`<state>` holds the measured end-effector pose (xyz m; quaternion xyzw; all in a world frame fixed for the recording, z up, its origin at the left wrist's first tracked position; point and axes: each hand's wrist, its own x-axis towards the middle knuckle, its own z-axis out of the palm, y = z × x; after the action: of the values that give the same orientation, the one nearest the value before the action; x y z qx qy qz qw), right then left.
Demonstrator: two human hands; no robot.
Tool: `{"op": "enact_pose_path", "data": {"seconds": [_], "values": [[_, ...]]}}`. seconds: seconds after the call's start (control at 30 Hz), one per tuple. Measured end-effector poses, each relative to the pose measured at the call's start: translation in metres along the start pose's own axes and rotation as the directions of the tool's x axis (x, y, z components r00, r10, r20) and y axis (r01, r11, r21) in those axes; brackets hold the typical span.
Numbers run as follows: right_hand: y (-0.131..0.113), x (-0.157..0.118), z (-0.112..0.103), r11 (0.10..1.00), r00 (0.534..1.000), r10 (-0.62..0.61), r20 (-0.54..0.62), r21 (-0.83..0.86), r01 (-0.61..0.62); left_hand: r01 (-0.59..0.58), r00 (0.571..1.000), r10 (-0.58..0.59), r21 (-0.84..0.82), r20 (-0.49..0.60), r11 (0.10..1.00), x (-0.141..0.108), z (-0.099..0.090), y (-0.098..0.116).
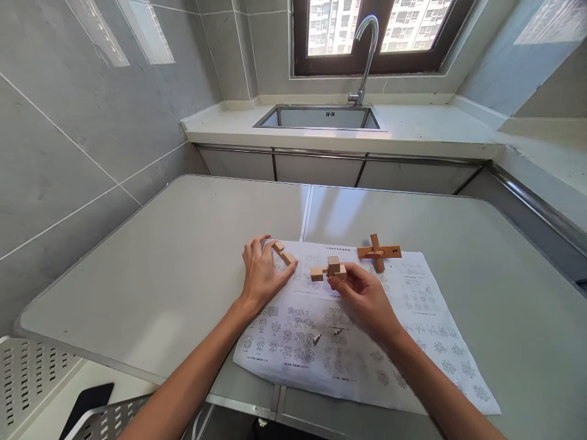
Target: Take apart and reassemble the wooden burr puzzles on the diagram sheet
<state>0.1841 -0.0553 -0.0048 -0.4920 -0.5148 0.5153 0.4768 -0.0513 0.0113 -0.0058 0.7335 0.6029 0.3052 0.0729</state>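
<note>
A pale notched wooden puzzle piece [285, 253] is held between the thumb and index finger of my left hand [261, 272], at the upper left of a printed sheet [316, 373]. To the right, my right hand [367, 293] pinches a joined group of pale wooden puzzle pieces [334, 266]. Blocky ends stick out to the left and upward from that group, and its right side is partly hidden by my fingers. Just beyond my right hand lies a brown cross-shaped wooden puzzle [378, 252] with a marking on its right arm.
The creased sheet of diagrams has small tears near its middle and lies on a pale folding table [137, 256]. A dark phone [87, 406] rests at lower left beside a perforated white chair [36, 379]. Beyond the table are a sink [316, 126] and a faucet [367, 55].
</note>
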Motion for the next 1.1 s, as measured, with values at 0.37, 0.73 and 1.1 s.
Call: {"op": "enact_pose_path", "data": {"seconds": [0.37,0.73,1.1], "values": [[0.000,0.003,0.002,0.998,1.000,0.025,-0.013,0.050,-0.025,0.073,0.995,-0.076,0.051,0.057,0.996,0.009,-0.004,-0.015],[0.002,0.007,-0.001,0.997,1.000,-0.013,-0.013,0.073,0.014,-0.075,0.992,0.078,-0.033,0.103,0.997,0.008,-0.007,-0.013],[0.005,0.006,0.002,0.988,0.994,-0.020,0.104,0.155,0.004,-0.357,0.899,0.424,-0.375,0.111,0.855,-0.003,-0.015,0.019]]}}
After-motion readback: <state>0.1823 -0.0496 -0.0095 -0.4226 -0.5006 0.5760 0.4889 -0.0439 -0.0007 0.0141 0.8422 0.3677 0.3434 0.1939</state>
